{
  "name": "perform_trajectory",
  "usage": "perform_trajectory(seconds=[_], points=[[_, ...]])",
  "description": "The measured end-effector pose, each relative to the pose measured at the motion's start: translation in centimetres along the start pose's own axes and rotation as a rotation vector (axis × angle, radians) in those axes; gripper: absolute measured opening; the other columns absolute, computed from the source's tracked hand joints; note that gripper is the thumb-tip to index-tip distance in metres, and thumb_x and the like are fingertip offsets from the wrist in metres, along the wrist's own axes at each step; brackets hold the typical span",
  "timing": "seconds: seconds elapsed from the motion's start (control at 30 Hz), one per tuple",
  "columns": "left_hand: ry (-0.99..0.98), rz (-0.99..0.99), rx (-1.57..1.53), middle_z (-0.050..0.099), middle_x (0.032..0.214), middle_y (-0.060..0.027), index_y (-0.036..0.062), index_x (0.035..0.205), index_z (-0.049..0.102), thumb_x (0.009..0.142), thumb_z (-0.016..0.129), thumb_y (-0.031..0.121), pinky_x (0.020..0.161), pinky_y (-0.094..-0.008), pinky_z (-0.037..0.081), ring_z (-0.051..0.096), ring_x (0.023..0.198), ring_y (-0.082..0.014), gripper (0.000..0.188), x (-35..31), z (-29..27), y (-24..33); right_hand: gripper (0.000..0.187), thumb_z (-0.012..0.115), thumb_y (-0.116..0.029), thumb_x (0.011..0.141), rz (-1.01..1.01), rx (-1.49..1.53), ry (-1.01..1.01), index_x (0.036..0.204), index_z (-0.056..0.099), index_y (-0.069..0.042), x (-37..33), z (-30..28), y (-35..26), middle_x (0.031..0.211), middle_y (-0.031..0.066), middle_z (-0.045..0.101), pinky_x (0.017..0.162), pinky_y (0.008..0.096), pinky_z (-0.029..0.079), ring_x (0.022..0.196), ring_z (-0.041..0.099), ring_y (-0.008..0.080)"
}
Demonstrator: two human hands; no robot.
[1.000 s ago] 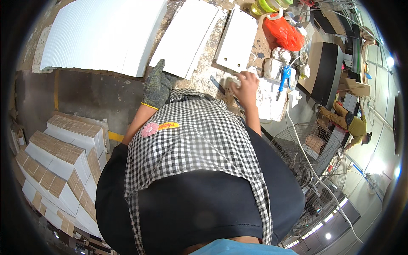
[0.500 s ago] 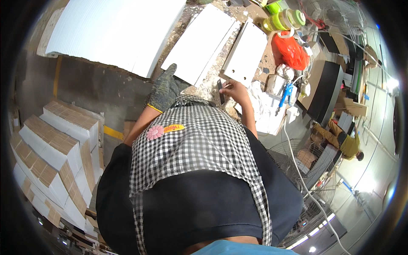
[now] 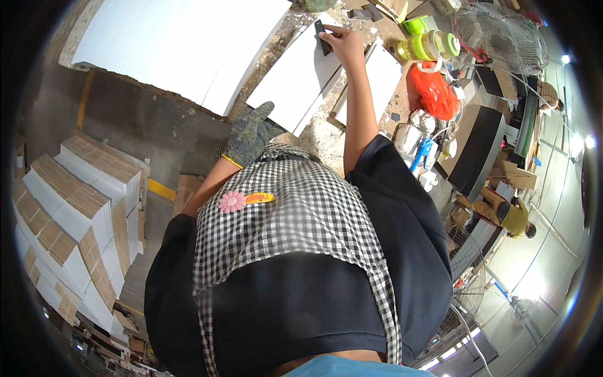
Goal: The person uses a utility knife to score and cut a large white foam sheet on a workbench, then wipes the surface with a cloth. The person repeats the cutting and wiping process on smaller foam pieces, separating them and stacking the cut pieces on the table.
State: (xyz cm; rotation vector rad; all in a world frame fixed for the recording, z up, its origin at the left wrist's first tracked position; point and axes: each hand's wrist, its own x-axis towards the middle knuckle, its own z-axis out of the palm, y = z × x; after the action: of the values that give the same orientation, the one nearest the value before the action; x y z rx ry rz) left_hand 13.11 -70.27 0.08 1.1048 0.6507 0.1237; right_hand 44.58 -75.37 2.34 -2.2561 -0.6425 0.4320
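Observation:
My left hand (image 3: 247, 136), in a dark grey knitted glove with a yellow cuff edge, is at the near left corner of a long white board (image 3: 292, 78). One gloved digit stretches along the board's edge, and the other fingers are partly hidden beside it. Bare and reaching forward, my right hand (image 3: 345, 47) pinches a small flat black piece (image 3: 322, 36) over the board's far end. Right of that board, partly behind my right forearm, lies a second white board (image 3: 382, 72).
A large stack of white panels (image 3: 176, 44) covers the table's left. To the right are a yellow-green bottle (image 3: 430, 46), a red plastic bag (image 3: 433, 91) and a blue-handled tool (image 3: 421, 154). Stacked panels (image 3: 81, 201) stand at lower left; another person (image 3: 512, 213) is far right.
My right hand has carried the black piece from the near side of the table to the far end of the long board. My left hand stays at the board's near corner.

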Motion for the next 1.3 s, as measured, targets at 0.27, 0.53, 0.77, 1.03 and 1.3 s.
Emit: perform_trajectory(seconds=[0.27, 0.53, 0.77, 1.03, 1.3], points=[[0.007, -0.263, -0.311, 0.064, 0.123, -0.0121, -0.0028, 0.142, 0.054, 0.107, 0.047, 0.005, 0.093, -0.0274, 0.054, 0.061, 0.102, -0.0149, 0.037, -0.5, -0.3, 0.2, 0.032, 0.083, -0.017, 0.086, 0.054, 0.085, -0.053, 0.117, 0.078, -0.009, -1.3, 0.3, 0.0, 0.075, 0.0038, 0.072, 0.057, 0.0258, 0.051, 0.061, 0.063, 0.0078], [-0.048, 0.023, 0.379, 0.064, 0.124, -0.0135, -0.0036, 0.138, 0.057, 0.105, 0.052, 0.005, 0.096, -0.0303, 0.054, 0.062, 0.110, -0.0187, 0.034, -0.5, -0.8, -0.1, 0.034, 0.083, -0.018, 0.085, 0.019, 0.052, -0.022, 0.119, 0.078, -0.015, -1.6, 0.3, -0.4, 0.075, 0.0030, 0.072, 0.058, 0.0258, 0.051, 0.062, 0.063, 0.0072], [0.071, -0.343, -0.721, 0.063, 0.127, -0.0193, -0.0036, 0.128, 0.058, 0.100, 0.062, 0.013, 0.099, -0.0429, 0.056, 0.063, 0.115, -0.0298, 0.032, 0.2, 1.0, 1.9, 0.033, 0.082, -0.018, 0.087, 0.046, 0.065, -0.105, 0.119, 0.078, -0.015, -1.8, 0.0, -0.8, 0.078, 0.0039, 0.074, 0.057, 0.0253, 0.050, 0.061, 0.062, 0.0077], [0.102, -0.350, -0.700, 0.068, 0.116, -0.0145, -0.0043, 0.126, 0.062, 0.101, 0.063, 0.015, 0.090, -0.0314, 0.058, 0.066, 0.104, -0.0201, 0.031, -0.2, 1.5, 3.2, 0.034, 0.081, -0.016, 0.087, 0.005, 0.055, -0.093, 0.121, 0.077, -0.015, -2.0, 0.1, -0.9, 0.080, 0.0045, 0.074, 0.060, 0.0269, 0.053, 0.066, 0.066, 0.0090], [0.118, -0.172, -0.215, 0.068, 0.094, -0.0043, -0.0008, 0.113, 0.068, 0.101, 0.064, 0.013, 0.063, -0.0259, 0.052, 0.063, 0.081, -0.0097, 0.018, -0.9, 1.5, 3.9, 0.035, 0.080, -0.017, 0.088, 0.006, 0.055, -0.126, 0.123, 0.076, -0.013, -2.5, 0.2, -0.9, 0.081, 0.0053, 0.075, 0.061, 0.0278, 0.053, 0.068, 0.067, 0.0093]])
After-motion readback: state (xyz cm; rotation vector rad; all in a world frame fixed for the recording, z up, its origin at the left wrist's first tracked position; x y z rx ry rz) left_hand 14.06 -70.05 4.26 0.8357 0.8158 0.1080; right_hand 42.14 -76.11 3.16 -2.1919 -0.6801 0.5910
